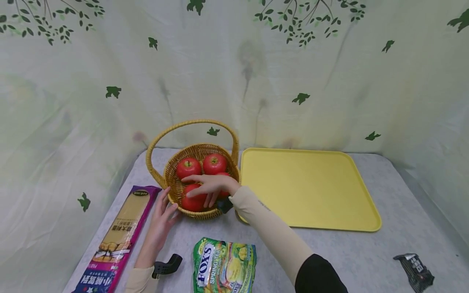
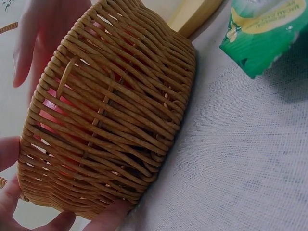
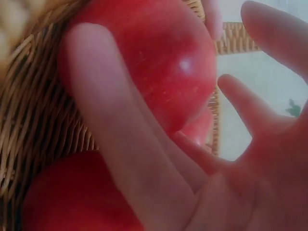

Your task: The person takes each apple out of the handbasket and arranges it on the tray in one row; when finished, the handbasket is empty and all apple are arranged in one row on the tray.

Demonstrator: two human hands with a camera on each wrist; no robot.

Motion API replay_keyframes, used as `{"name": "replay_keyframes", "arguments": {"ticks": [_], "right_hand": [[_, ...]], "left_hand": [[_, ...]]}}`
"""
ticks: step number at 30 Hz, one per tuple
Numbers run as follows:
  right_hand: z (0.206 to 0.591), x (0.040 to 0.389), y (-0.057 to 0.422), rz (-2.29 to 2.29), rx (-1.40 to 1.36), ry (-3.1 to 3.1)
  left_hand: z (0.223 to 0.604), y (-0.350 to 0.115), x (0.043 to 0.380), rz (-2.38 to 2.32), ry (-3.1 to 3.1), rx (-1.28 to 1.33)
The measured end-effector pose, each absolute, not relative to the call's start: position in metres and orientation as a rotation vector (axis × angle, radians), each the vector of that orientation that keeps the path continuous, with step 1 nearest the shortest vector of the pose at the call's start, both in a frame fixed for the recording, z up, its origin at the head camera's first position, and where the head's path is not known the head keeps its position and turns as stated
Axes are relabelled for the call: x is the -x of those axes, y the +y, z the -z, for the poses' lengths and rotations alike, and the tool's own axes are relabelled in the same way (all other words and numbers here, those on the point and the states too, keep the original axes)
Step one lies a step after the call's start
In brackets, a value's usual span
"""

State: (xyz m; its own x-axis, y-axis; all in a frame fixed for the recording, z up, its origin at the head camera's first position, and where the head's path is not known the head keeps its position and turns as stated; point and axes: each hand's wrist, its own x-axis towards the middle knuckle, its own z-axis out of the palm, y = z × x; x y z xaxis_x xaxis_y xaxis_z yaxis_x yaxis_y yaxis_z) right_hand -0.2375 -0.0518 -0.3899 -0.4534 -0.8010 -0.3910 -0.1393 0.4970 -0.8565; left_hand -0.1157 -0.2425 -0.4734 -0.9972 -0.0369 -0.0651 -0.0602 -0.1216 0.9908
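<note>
A wicker basket [image 1: 201, 147] with a tall arched handle holds several red apples [image 1: 188, 167]. Above the front apples, my right hand [image 1: 216, 185] reaches in with its fingers spread. In the right wrist view, one finger lies over a large red apple [image 3: 159, 57], and no fingers are curled round it. My left hand [image 1: 161, 221] is at the basket's near left side. Seen from the left wrist, its fingertips touch the woven wall [image 2: 110, 106] without gripping it. The right hand partly hides the apples at the front right.
A yellow tray [image 1: 300, 189] lies right of the basket. In front is a green FOX'S candy bag [image 1: 225, 266]. A long purple package [image 1: 117, 236] lies along the left edge, and a small black packet [image 1: 415, 272] sits at the front right. Patterned cloth hangs behind the table.
</note>
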Motion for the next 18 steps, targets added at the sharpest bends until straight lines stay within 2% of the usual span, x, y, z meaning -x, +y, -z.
{"name": "replay_keyframes", "arguments": {"ticks": [18], "right_hand": [[0.404, 0.234, -0.063, 0.984, 0.718, 1.928]], "left_hand": [[0.472, -0.240, 0.115, -2.339, 2.089, 0.128]]}}
